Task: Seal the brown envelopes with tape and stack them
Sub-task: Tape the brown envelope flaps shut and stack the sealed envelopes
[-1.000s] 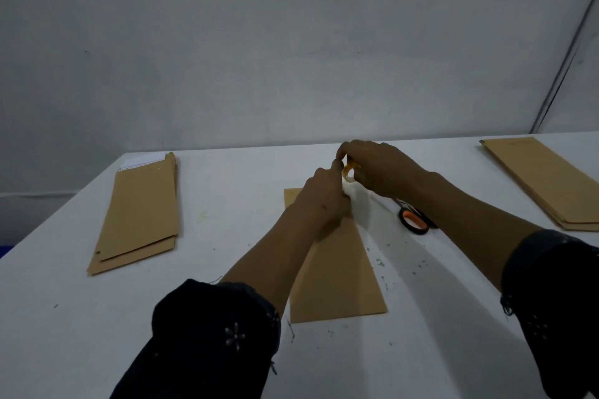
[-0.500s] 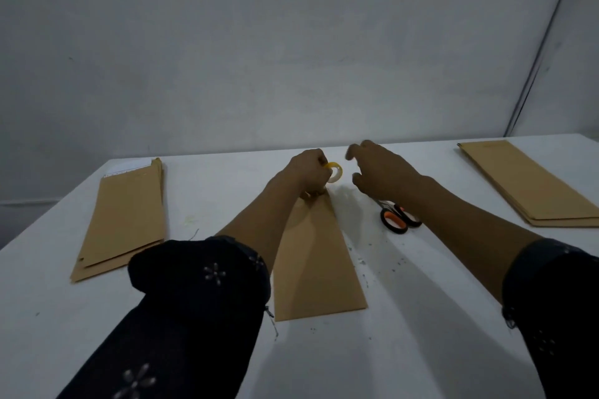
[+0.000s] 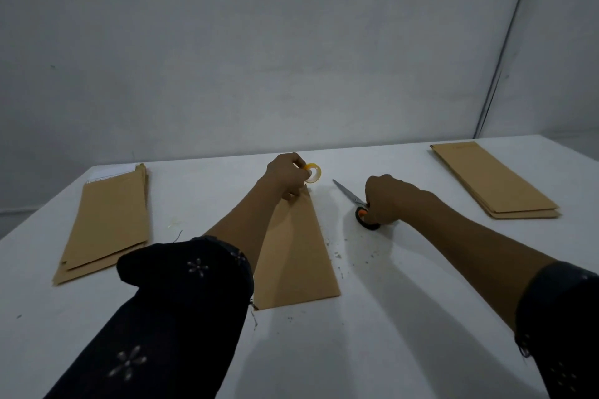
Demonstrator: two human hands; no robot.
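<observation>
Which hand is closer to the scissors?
The right hand. It is down on the scissors, covering their orange handles. The left hand is off to their left, holding the roll of tape at the top end of the middle envelope.

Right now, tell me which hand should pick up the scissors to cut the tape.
The right hand. It already rests on the orange handles of the scissors, beside the middle envelope. The left hand is busy holding the tape roll at that envelope's far end.
</observation>
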